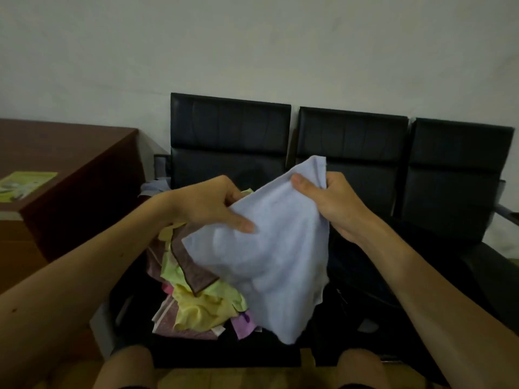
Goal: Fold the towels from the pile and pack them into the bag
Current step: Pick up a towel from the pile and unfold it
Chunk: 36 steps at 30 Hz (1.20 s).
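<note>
A pale lavender terry towel [269,248] hangs in the air above a jumbled pile of yellow, pink and brown towels [193,290] on a black padded bench seat [365,141]. The left hand [207,203] pinches its left edge; the right hand [334,203] grips its top corner.

Pale wall [252,37], black seats [351,141], brown desk [70,153]

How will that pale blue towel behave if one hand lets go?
The pale blue towel hangs limp and creased from both hands, so it would probably swing down off the remaining grip. It looks thin and light. A pinch by the right hand should hold it.
</note>
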### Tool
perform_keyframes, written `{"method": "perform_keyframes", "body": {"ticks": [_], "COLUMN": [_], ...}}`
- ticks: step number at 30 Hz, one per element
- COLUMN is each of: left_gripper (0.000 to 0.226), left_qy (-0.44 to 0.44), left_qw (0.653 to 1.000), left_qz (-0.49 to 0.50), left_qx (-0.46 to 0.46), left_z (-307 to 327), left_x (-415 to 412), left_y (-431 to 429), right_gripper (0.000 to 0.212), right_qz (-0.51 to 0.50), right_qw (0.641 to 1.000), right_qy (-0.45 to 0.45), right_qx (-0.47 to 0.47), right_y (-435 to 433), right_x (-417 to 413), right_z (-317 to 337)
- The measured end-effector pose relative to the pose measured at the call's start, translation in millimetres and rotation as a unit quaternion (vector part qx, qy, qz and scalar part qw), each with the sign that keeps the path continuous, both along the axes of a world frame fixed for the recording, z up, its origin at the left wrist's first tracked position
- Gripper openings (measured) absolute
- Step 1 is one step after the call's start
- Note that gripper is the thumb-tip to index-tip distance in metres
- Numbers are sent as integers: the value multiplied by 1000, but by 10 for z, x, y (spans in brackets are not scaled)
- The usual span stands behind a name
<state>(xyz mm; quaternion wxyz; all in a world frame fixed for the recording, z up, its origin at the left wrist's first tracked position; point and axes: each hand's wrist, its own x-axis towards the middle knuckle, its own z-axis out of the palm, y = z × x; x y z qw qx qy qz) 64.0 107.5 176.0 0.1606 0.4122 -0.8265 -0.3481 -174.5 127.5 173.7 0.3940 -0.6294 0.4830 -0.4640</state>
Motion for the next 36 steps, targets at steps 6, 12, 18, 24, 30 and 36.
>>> {"method": "perform_keyframes", "body": {"ticks": [6,12,18,24,30,36], "left_gripper": [22,18,25,23,18,24], "left_qy": [-100,29,305,411,396,379], "left_qw": [993,986,912,836,803,828], "left_qz": [-15,25,202,337,427,407], "left_qx": [65,160,183,139,124,72], "left_z": [-218,-348,-633,-1152,-1529,-1671], "left_x": [261,363,322,215,77,-99], "left_y": [53,116,78,34,99,225], "right_gripper": [26,26,35,25,19,25], "right_qz": [-92,-99,-150,-149,-195,-200], "right_qw": [995,995,988,983,971,971], "right_qy": [7,0,-20,-80,-116,-116], "right_qx": [-30,-28,37,65,69,60], "right_y": [118,105,-8,53,78,158], "right_x": [-269,-526,-663,-579,-397,-169], "right_z": [40,-113,-548,-1085,-1484,-1685]}}
